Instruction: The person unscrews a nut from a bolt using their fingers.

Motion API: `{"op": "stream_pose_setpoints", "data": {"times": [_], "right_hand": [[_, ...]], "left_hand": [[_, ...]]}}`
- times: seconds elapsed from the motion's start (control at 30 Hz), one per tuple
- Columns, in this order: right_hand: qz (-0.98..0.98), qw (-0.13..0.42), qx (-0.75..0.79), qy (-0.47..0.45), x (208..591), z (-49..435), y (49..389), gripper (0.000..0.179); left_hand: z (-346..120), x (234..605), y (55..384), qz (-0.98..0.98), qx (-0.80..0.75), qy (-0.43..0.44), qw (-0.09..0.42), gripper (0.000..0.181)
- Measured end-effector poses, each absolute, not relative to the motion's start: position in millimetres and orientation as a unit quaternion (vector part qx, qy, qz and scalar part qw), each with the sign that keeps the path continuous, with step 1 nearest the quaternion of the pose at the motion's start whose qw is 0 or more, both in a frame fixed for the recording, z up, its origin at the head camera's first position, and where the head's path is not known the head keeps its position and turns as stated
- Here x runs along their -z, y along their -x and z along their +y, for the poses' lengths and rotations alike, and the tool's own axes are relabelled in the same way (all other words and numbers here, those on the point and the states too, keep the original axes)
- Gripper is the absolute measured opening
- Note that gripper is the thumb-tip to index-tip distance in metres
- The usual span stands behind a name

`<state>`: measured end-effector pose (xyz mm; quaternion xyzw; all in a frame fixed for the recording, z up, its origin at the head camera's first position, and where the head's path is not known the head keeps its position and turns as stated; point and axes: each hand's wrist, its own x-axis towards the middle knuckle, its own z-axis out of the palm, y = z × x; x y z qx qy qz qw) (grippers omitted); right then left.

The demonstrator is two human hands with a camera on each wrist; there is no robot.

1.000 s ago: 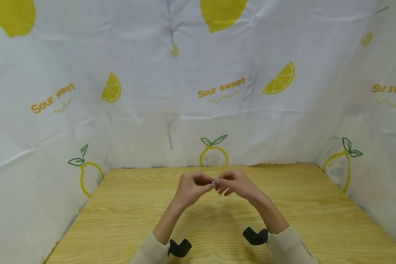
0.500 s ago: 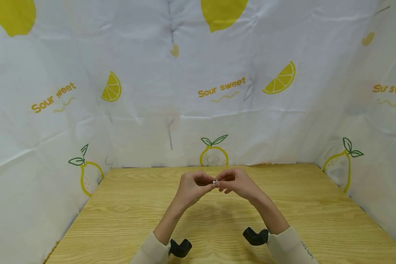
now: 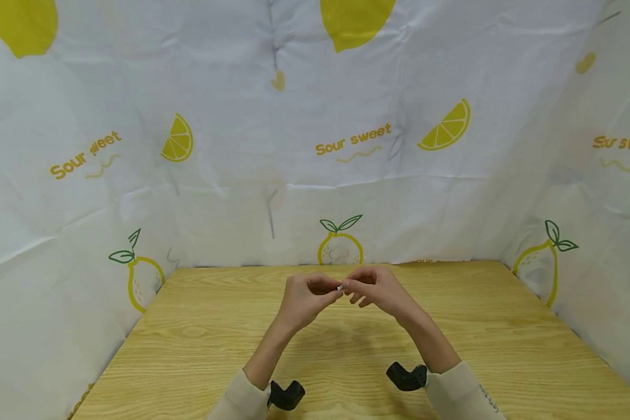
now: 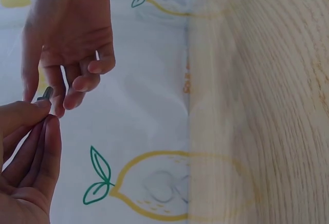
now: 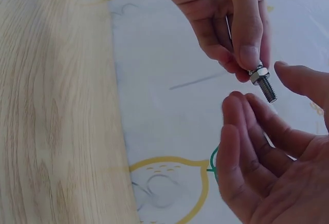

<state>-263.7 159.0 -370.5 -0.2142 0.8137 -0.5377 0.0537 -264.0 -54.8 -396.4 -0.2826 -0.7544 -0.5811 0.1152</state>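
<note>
My left hand pinches a small metal bolt between thumb and fingertips, its threaded end pointing out toward my right hand. On the bolt's thread sits a hex nut, close to the left fingertips; the bolt's other end is hidden in that grip. My right hand is held around the bolt's free end. In the right wrist view its thumb and fingers are spread, with a gap between them and the metal. Both hands are raised above the wooden table.
The light wood table spreads under both forearms. White sheeting with lemon prints encloses its back and sides. A black camera mount is on the left wrist, and another black mount on the right.
The right thumb and fingertips shift over the bolt's end, closing in at half a second ago and now raised and loosened. The left hand keeps its pinch and stays in place.
</note>
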Motion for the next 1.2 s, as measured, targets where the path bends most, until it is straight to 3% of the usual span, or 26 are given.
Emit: {"op": "stream_pose_setpoints", "data": {"times": [0.23, 0.63, 0.93, 1.2], "right_hand": [[0.813, 0.078, 0.527, 0.234, 370.9, 159.1, 263.2, 0.035], [0.809, 0.053, 0.536, 0.233, 370.7, 159.4, 262.4, 0.029], [0.820, 0.099, 0.515, 0.230, 369.2, 160.4, 262.9, 0.037], [0.813, 0.090, 0.528, 0.231, 370.6, 159.3, 263.4, 0.031]], "left_hand": [[-54.6, 397.1, 262.9, -0.750, 0.583, 0.289, 0.119, 0.008], [-53.9, 396.3, 263.6, -0.749, 0.582, 0.293, 0.121, 0.009], [-52.4, 398.6, 264.6, -0.748, 0.581, 0.294, 0.126, 0.007], [-53.0, 398.5, 265.4, -0.751, 0.580, 0.286, 0.130, 0.007]]}}
